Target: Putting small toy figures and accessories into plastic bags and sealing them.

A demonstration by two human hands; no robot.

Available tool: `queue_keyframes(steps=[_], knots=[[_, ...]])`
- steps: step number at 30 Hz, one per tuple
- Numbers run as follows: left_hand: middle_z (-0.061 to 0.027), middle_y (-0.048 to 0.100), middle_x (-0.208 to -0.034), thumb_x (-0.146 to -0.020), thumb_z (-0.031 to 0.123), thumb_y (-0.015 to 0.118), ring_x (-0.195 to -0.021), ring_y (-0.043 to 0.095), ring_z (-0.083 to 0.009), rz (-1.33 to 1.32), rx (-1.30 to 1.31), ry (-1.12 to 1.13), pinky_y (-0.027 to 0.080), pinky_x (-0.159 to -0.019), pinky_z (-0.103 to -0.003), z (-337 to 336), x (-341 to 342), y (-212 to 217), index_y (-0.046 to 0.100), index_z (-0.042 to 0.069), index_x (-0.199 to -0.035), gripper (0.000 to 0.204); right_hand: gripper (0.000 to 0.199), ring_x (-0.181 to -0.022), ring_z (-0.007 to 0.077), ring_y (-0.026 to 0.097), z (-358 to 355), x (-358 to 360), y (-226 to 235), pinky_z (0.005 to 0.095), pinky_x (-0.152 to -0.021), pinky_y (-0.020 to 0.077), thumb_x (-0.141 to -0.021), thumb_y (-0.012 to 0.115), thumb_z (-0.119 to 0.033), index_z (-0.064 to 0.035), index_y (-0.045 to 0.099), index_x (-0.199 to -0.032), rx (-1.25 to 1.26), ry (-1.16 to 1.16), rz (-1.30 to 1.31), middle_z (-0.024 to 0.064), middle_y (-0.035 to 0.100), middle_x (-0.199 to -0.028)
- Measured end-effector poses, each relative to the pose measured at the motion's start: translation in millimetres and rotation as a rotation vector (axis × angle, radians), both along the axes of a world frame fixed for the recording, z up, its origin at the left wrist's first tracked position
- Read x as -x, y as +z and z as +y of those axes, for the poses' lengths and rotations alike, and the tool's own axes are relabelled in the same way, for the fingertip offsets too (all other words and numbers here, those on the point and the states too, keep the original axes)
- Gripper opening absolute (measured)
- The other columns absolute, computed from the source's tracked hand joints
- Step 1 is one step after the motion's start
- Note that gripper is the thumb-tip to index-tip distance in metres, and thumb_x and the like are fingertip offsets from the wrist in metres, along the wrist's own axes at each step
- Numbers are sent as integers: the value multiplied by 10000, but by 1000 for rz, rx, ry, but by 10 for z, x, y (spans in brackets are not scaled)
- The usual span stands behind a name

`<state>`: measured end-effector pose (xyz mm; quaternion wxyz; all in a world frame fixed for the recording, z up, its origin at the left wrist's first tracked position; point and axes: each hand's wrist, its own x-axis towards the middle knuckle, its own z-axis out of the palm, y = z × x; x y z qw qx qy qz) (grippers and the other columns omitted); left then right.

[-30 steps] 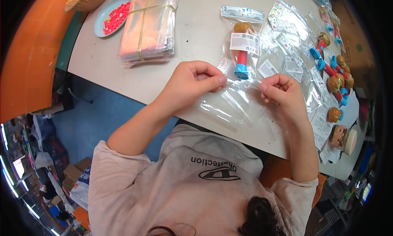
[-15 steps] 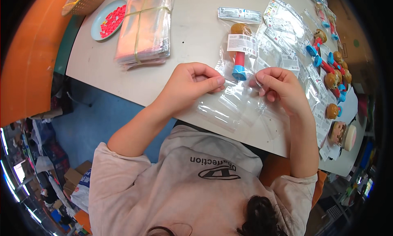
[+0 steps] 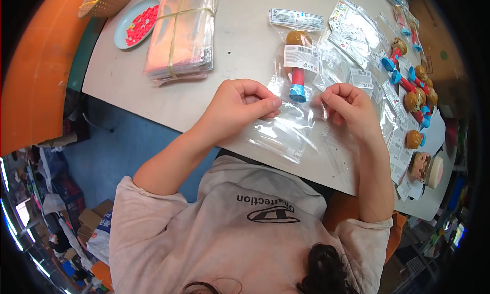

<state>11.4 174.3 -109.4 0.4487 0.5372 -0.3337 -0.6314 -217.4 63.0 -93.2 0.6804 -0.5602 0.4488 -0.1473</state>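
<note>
Transparent bag [image 3: 292, 110] and contents: the bag lay on the table [image 3: 240, 49], between the person's two hands, its printed header strip [image 3: 296, 19] at the far end and its loose film toward the table's near edge. Inside, a toy [image 3: 297, 75] with a brown rounded head, red shaft and blue base lay behind a white label [image 3: 301, 58] that covered its upper part. The left hand [image 3: 245, 106] pinched the film at the bag's left edge, thumb against index finger. At the right edge, the right hand [image 3: 348, 109] had its thumb and index finger closed together — whether film was caught between them could not be told. To the left lay a banded stack of clear bags [image 3: 182, 41], beside a pale blue dish [image 3: 119, 38] of red pieces [image 3: 142, 26]. To the right — loose packets [image 3: 352, 31], then several similar toys [image 3: 414, 99] near a jar with a pale lid [image 3: 435, 172].
</note>
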Motion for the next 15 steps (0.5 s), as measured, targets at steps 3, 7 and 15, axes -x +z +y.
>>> queue_keyframes(steps=[3, 7, 15], knots=[[-97, 689, -849, -867, 106, 677, -765, 656, -106, 21, -3, 12, 527, -721, -213, -9, 20, 3, 652, -41, -943, 167, 171, -666, 81, 600, 48, 16, 11, 178, -527, 432, -910, 578, -155, -47, 572, -1042, -63, -56, -54, 97, 682, -897], [-98, 690, -851, -866, 103, 678, -772, 658, -109, 14, -6, 30, 527, -722, -211, 11, -2, -7, 652, -43, -947, 169, 311, -853, 157, 659, 140, 28, 168, 217, -660, 512, -911, 589, -136, -57, 469, -1187, -162, -62, -201, 124, 662, -1020], [-97, 689, -849, -871, 113, 676, -766, 657, -108, -28, 13, 23, 532, -718, -213, 10, 9, 4, 661, -46, -949, 178, 224, -882, 127, 620, 226, 83, -15, 258, -779, 500, -865, 652, -51, 15, 598, -1072, 86, 29, -152, 88, 660, -984]])
